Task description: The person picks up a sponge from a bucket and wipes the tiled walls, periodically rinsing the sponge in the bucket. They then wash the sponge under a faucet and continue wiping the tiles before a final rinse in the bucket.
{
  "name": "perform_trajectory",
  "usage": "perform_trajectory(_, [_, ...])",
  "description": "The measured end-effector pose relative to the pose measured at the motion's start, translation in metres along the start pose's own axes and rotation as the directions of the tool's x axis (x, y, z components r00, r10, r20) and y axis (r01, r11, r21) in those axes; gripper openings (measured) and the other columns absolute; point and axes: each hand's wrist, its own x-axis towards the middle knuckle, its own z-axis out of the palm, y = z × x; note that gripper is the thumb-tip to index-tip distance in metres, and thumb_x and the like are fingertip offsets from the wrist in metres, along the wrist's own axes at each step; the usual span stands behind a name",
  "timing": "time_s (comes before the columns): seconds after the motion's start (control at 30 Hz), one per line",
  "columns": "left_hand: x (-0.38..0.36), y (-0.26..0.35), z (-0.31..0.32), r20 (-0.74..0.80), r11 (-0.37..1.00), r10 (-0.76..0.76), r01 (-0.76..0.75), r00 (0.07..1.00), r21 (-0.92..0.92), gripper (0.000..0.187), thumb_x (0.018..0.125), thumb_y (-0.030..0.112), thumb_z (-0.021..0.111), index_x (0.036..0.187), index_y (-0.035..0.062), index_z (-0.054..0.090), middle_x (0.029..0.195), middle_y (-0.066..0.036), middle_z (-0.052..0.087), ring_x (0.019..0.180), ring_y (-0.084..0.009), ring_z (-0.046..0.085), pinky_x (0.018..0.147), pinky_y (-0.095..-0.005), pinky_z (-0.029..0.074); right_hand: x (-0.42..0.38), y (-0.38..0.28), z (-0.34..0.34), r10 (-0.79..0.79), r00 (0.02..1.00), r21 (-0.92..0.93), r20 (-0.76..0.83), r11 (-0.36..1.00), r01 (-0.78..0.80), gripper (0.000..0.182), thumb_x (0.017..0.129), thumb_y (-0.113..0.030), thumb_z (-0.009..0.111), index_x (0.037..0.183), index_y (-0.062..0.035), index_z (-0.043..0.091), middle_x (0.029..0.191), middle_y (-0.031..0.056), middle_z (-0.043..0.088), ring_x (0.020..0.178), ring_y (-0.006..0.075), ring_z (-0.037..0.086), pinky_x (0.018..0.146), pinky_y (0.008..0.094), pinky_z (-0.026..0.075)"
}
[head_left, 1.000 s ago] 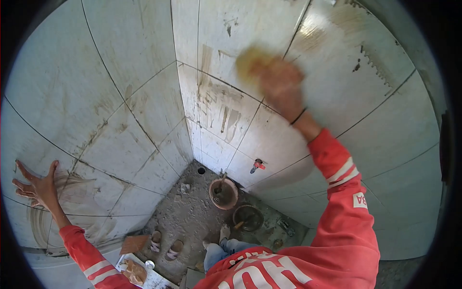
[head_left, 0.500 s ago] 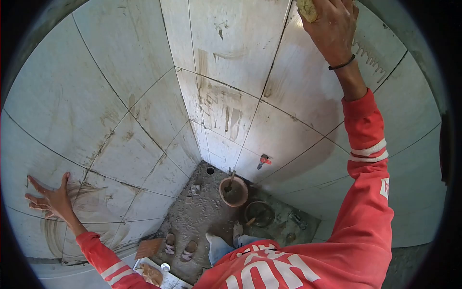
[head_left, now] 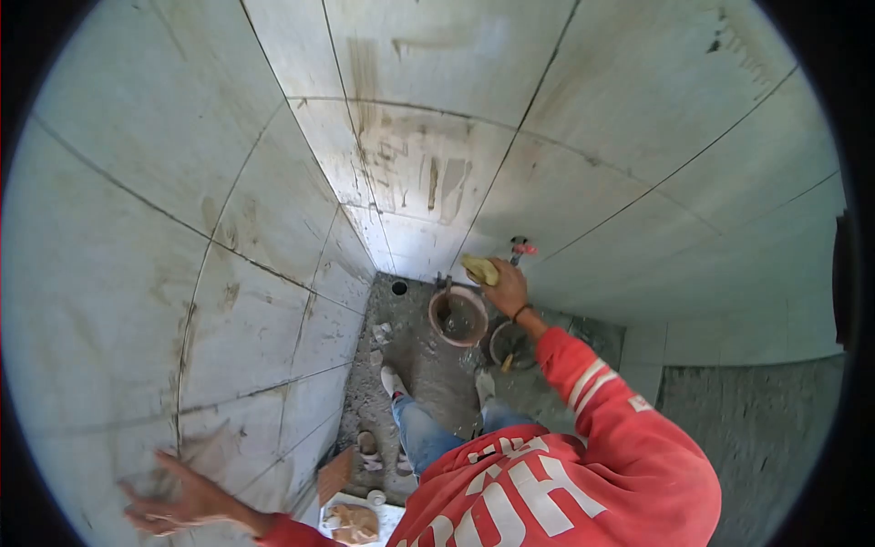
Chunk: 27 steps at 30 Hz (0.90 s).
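right hand had its grip closed round a yellow sponge, fingers wrapped over the top, and held it low, just above the rim of the terracotta bucket, probably so any drips would fall inside. left hand was spread wide with nothing in it, palm flat on the tiled wall, apparently bracing the lean forward. a second, darker tub sat touching the bucket's right side, under the red tap. it was tight down there: walls met in a corner just beyond the bucket, with a drain hole beside it. sandals lay near the left wall, and the open floor ran off to the right.
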Motion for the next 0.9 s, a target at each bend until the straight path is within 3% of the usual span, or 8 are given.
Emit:
perform_trajectory(0.07, [-0.086, 0.042, 0.017, 0.113, 0.851, 0.103, -0.029, 0.988, -0.524, 0.065, 0.088, 0.023, 0.084, 0.140, -0.0018, 0.054, 0.136, -0.021, 0.060, 0.132, -0.0391, 0.055, 0.114, -0.0547, 0.040, -0.051, 0.020, 0.046, 0.361, 0.932, 0.268, 0.010, 0.897, -0.351, 0.042, 0.083, -0.026, 0.081, 0.121, -0.0098, 0.071, 0.103, 0.0142, 0.075, 0.088, 0.0334, 0.073, 0.084, 0.0411, 0.057])
perform_trajectory(0.13, [-0.176, 0.097, 0.002, 0.541, 0.693, 0.218, 0.261, 0.812, -0.672, 0.058, 0.084, 0.004, 0.074, 0.137, -0.0053, 0.053, 0.132, -0.021, 0.061, 0.123, -0.0394, 0.059, 0.109, -0.0543, 0.042, -0.102, 0.062, 0.104, 0.734, 0.603, 0.623, 0.313, 0.320, -0.714, 0.040, 0.086, -0.024, 0.079, 0.119, -0.0045, 0.070, 0.105, 0.0121, 0.074, 0.090, 0.0281, 0.074, 0.077, 0.0390, 0.059])
perform_trajectory(0.23, [-0.290, 0.154, 0.006, 0.696, 0.437, 0.670, 0.622, 0.257, -0.650, 0.059, 0.082, 0.008, 0.074, 0.137, -0.0019, 0.054, 0.125, -0.023, 0.061, 0.118, -0.0421, 0.058, 0.106, -0.0476, 0.044, -0.174, 0.147, 0.203, 0.787, 0.243, 0.615, 0.566, -0.207, -0.761, 0.040, 0.087, -0.023, 0.078, 0.121, -0.0041, 0.069, 0.105, 0.0094, 0.072, 0.088, 0.0234, 0.073, 0.071, 0.0391, 0.059])
perform_trajectory(0.33, [-0.426, 0.162, 0.030, 0.584, 0.377, 0.811, 0.731, 0.036, -0.568, 0.060, 0.082, 0.014, 0.079, 0.136, 0.0007, 0.057, 0.123, -0.021, 0.062, 0.115, -0.0405, 0.060, 0.101, -0.0456, 0.048, -0.197, 0.146, 0.242, 0.734, 0.234, 0.586, 0.638, -0.265, -0.766, 0.042, 0.088, -0.024, 0.077, 0.125, -0.0063, 0.067, 0.107, 0.0095, 0.071, 0.085, 0.0225, 0.072, 0.067, 0.0392, 0.059])
perform_trajectory(0.4, [-0.490, 0.164, 0.041, 0.506, 0.515, 0.821, 0.727, -0.265, -0.455, 0.063, 0.080, 0.017, 0.083, 0.136, 0.0034, 0.059, 0.122, -0.020, 0.063, 0.113, -0.0366, 0.062, 0.099, -0.0437, 0.050, -0.209, 0.164, 0.280, 0.734, 0.292, 0.631, 0.612, -0.232, -0.740, 0.050, 0.088, -0.025, 0.077, 0.133, -0.0067, 0.063, 0.110, 0.0080, 0.071, 0.085, 0.0215, 0.071, 0.067, 0.0390, 0.059])
perform_trajectory(0.53, [-0.637, 0.172, 0.075, 0.558, 0.631, 0.710, 0.740, -0.430, -0.233, 0.054, 0.083, 0.022, 0.084, 0.130, 0.0035, 0.064, 0.116, -0.016, 0.071, 0.100, -0.0324, 0.071, 0.090, -0.0410, 0.056, -0.210, 0.257, 0.376, 0.749, 0.238, 0.465, 0.618, -0.105, -0.879, 0.053, 0.089, -0.026, 0.078, 0.137, -0.0086, 0.062, 0.111, 0.0041, 0.070, 0.087, 0.0193, 0.070, 0.073, 0.0364, 0.059])
perform_trajectory(0.67, [-0.720, 0.259, 0.106, 0.524, 0.709, 0.623, 0.702, -0.581, -0.065, 0.049, 0.088, 0.019, 0.081, 0.130, 0.0000, 0.064, 0.118, -0.012, 0.073, 0.103, -0.0191, 0.072, 0.089, -0.0353, 0.057, -0.168, 0.350, 0.455, 0.712, 0.538, 0.501, 0.451, 0.297, -0.813, 0.058, 0.089, -0.036, 0.077, 0.136, -0.0067, 0.062, 0.119, 0.0104, 0.070, 0.101, 0.0256, 0.068, 0.084, 0.0393, 0.057])
perform_trajectory(0.9, [-0.859, 0.437, 0.113, 0.390, 0.528, 0.741, 0.833, -0.547, 0.166, 0.047, 0.095, 0.020, 0.073, 0.134, -0.0036, 0.062, 0.121, -0.019, 0.072, 0.104, -0.0206, 0.071, 0.091, -0.0321, 0.055, -0.086, 0.454, 0.536, 0.428, 0.865, -0.141, 0.264, 0.904, -0.404, 0.080, 0.085, -0.051, 0.078, 0.145, -0.0037, 0.053, 0.132, 0.0280, 0.065, 0.127, 0.0424, 0.061, 0.105, 0.0489, 0.051])
